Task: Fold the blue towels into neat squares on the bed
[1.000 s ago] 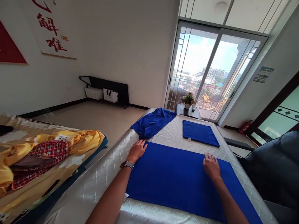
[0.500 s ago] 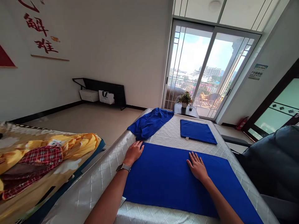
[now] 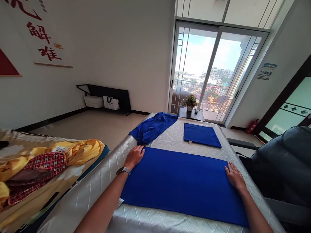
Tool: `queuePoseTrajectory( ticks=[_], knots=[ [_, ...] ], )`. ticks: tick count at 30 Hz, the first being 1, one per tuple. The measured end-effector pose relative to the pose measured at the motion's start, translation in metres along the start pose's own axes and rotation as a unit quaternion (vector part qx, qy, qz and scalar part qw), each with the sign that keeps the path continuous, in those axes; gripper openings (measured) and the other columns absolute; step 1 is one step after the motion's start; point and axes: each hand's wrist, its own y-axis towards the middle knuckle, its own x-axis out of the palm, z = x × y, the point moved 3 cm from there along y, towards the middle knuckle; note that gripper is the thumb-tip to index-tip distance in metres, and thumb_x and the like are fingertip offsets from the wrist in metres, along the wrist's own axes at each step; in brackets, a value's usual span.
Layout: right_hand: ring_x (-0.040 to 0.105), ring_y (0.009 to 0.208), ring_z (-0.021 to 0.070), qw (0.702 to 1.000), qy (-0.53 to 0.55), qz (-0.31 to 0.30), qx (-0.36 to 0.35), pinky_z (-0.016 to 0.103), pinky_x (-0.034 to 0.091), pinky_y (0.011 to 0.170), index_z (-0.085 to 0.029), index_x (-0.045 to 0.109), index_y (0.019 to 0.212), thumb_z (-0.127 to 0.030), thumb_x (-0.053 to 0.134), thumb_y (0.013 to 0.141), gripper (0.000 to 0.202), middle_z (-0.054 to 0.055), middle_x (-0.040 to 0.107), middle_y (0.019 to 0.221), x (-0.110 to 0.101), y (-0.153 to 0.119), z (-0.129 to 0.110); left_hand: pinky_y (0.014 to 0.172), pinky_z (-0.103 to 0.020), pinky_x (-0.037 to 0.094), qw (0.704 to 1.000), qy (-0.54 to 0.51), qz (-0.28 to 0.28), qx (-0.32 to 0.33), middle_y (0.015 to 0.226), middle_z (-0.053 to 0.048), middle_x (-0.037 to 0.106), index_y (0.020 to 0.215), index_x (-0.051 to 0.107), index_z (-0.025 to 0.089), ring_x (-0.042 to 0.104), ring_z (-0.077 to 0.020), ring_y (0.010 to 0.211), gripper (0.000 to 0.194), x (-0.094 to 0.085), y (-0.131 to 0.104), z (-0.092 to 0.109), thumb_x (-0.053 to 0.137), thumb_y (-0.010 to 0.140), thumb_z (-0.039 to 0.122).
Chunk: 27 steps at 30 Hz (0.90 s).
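A large blue cloth (image 3: 184, 181) lies flat and smooth across the mattress (image 3: 167, 137), with a white tag peeking out at its near left corner. My left hand (image 3: 134, 157), a watch on its wrist, rests on the cloth's far left corner with fingers stretched forward. At the far right corner my right hand (image 3: 235, 176) lies flat, fingers extended along the edge. Beyond sit a smaller folded blue cloth (image 3: 202, 134) with a white tag and, to its left, a crumpled blue cloth (image 3: 155, 127).
On the left, a second bed (image 3: 73, 174) carries a yellow garment and red plaid fabric (image 3: 43, 165). A dark leather chair (image 3: 289, 161) stands close on the right. Past the mattress is a small table with a potted plant (image 3: 190, 102), before sliding glass doors.
My right hand has slid rightward from the middle of the large cloth to its right edge. My left hand stays at the left corner. The view has shifted slightly.
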Motion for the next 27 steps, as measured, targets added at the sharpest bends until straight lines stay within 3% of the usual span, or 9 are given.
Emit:
queuePoseTrajectory(
  ticks=[8,12,15,17,20,24,27],
  knots=[
    [0.024,0.152,0.0248,0.997,-0.064,0.035,0.001,0.046,0.018,0.122,-0.014,0.030,0.159,-0.041,0.017,0.101,0.065,0.008,0.029,0.165,-0.009,-0.008,-0.008,0.116,-0.042,0.037,1.000,0.004,0.002,0.018,0.145,-0.013,0.059,0.134,0.063,0.015,0.051,-0.0268,0.137,0.049,-0.023,-0.020,0.016,0.031,0.101,0.033],
    [0.027,0.151,0.0283,0.982,-0.154,0.101,-0.029,0.050,0.010,0.123,-0.010,0.045,0.151,-0.026,0.024,0.098,0.059,0.012,0.041,0.159,-0.024,-0.019,-0.018,0.116,-0.042,0.038,0.997,-0.012,-0.048,0.065,0.148,-0.008,0.057,0.136,0.063,0.020,0.050,-0.0257,0.139,0.050,-0.031,-0.063,0.023,0.039,0.100,0.044],
    [0.030,0.149,0.0325,0.976,-0.161,0.145,-0.041,0.051,0.008,0.123,-0.001,0.050,0.145,-0.016,0.028,0.093,0.058,0.019,0.047,0.154,-0.037,-0.032,-0.037,0.121,-0.047,0.030,0.990,-0.019,-0.103,0.090,0.158,-0.005,0.045,0.148,0.050,0.026,0.039,-0.0275,0.147,0.058,-0.032,-0.110,0.024,0.039,0.100,0.057],
    [0.031,0.149,0.0339,0.976,-0.134,0.163,-0.050,0.051,0.009,0.124,0.001,0.051,0.145,-0.015,0.029,0.092,0.059,0.021,0.047,0.153,-0.044,-0.047,-0.065,0.123,-0.051,0.023,0.991,-0.010,-0.110,0.081,0.162,-0.005,0.037,0.154,0.040,0.029,0.031,-0.0286,0.151,0.064,-0.033,-0.139,0.022,0.037,0.100,0.062],
    [0.026,0.151,0.0307,0.983,-0.064,0.132,-0.109,0.049,0.011,0.124,-0.005,0.045,0.150,-0.026,0.025,0.098,0.059,0.015,0.041,0.158,-0.051,-0.084,-0.138,0.124,-0.054,0.019,0.993,0.002,-0.104,0.052,0.165,-0.004,0.030,0.157,0.030,0.033,0.026,-0.0290,0.152,0.066,-0.037,-0.165,0.021,0.035,0.100,0.065],
    [0.013,0.155,0.0219,0.959,0.071,0.002,-0.274,0.044,0.011,0.126,-0.017,0.019,0.161,-0.055,0.018,0.103,0.070,0.002,0.017,0.167,-0.050,-0.151,-0.249,0.124,-0.054,0.019,0.993,0.001,-0.112,0.037,0.166,-0.003,0.029,0.157,0.027,0.034,0.026,-0.0286,0.153,0.065,-0.042,-0.170,0.025,0.034,0.100,0.065],
    [0.005,0.155,0.0204,0.934,0.121,-0.057,-0.332,0.043,0.006,0.127,-0.022,0.008,0.161,-0.065,0.016,0.100,0.075,-0.002,0.004,0.168,-0.045,-0.188,-0.290,0.124,-0.054,0.019,0.994,-0.001,-0.105,0.037,0.165,-0.003,0.029,0.157,0.028,0.034,0.026,-0.0287,0.152,0.065,-0.044,-0.168,0.026,0.036,0.100,0.064]
  ],
)
